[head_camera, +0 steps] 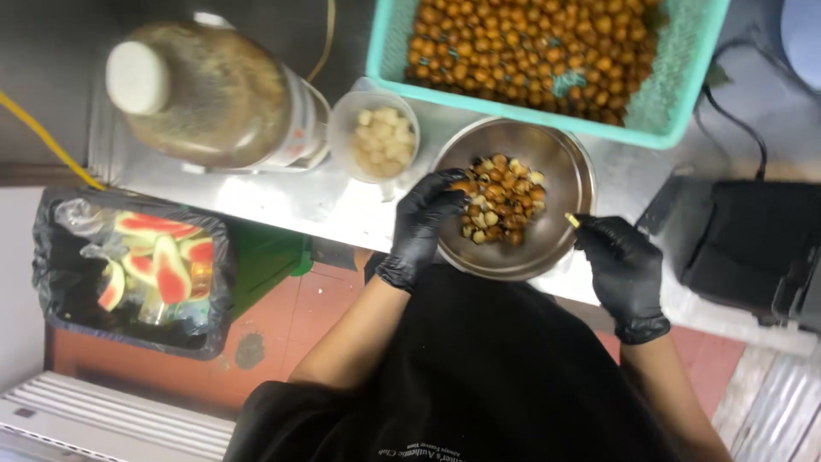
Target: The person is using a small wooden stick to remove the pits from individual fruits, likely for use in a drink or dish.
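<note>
At the far left, below the tabletop (282, 201), a bin (51, 282) lined with a black bag stands on the red floor (291, 316), holding watermelon rinds (158, 257). Above it, on the steel tabletop, a big jar (214, 94) with a white lid stands near the back edge. Just to its right sits a small clear cup (374, 137) filled with pale peeled fruit.

Next comes the left hand (423, 227), in a black glove. It reaches into the left side of a round metal bowl (560, 167), and its fingers (445, 192) are curled together around a small brown fruit (464, 186) at the edge of the heap. The bowl stands at the front of the tabletop, right before the person, and holds a pile of brown shells and husks (503, 201) in its middle.

Behind the bowl, a turquoise plastic basket (676, 94) is packed with small round brown fruits (530, 47); its front rim lies just beside the bowl's far rim.

The right hand (624, 265), also gloved in black, hovers at the bowl's right rim. Its fingers (594, 233) are pinched together on a small yellowish bit (571, 220), which pokes out toward the bowl.

At the far right a black device (753, 248) with a cable (735, 124) rests on the tabletop, well apart from the bowl.
</note>
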